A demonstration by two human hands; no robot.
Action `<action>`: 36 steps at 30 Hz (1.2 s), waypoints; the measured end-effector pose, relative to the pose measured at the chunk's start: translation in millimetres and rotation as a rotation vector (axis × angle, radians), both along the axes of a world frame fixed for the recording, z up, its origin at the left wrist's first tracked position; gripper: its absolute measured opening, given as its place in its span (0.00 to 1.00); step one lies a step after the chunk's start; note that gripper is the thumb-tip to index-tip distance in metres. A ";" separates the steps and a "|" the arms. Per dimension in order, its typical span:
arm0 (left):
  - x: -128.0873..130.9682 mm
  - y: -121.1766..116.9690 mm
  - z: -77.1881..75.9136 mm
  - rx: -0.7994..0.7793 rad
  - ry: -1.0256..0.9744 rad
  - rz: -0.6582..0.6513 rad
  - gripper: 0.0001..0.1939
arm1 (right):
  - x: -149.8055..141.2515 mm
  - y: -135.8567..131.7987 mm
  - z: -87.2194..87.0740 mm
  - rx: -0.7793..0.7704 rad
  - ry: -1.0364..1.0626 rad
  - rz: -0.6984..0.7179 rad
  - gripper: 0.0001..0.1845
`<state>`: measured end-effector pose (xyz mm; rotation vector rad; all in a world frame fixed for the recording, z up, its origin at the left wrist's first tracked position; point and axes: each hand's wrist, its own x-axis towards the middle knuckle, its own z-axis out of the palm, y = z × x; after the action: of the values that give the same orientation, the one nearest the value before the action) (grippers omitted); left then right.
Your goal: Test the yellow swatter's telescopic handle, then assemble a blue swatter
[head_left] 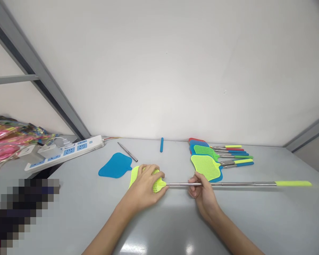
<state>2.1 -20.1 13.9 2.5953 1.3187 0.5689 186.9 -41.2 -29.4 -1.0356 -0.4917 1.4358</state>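
Note:
A yellow fly swatter (159,185) with its telescopic metal rod drawn out long lies crosswise before me. My left hand (149,184) is closed over its perforated head, fingers curled across it. Around the rod, my right hand (202,187) pinches between thumb and fingers. The yellow grip (294,183) reaches far to the right. Left of my left hand lies a loose blue swatter head (115,165), with a separate metal rod (127,152) behind it. A short blue grip sleeve (162,145) rests near the wall.
Several fly swatters with short rods lie overlapped in a pile (206,166) beyond my right hand. A white power strip (69,152) with plugs sits at the left, beside pink plastic-wrapped goods (10,138). Grey metal frame posts (50,81) stand at the table's sides.

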 end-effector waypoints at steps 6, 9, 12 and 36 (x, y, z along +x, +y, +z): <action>1.7 -1.0 0.1 -0.039 0.065 -0.057 0.13 | 3.0 2.6 4.0 -0.028 -0.050 0.136 0.18; 2.4 -1.4 -0.4 -0.044 0.076 -0.074 0.14 | 4.7 3.6 3.5 -0.017 -0.074 0.179 0.18; 2.5 -1.3 -0.7 -0.045 0.077 -0.074 0.13 | 5.6 4.2 1.2 -0.032 -0.070 0.192 0.18; 3.3 -4.6 0.8 -0.034 0.106 -0.164 0.12 | 7.1 2.8 5.4 0.021 0.001 0.338 0.18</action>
<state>5.4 -24.7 14.7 2.7063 1.1189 0.3836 194.0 -38.4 -24.0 -0.9659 -0.7049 1.7235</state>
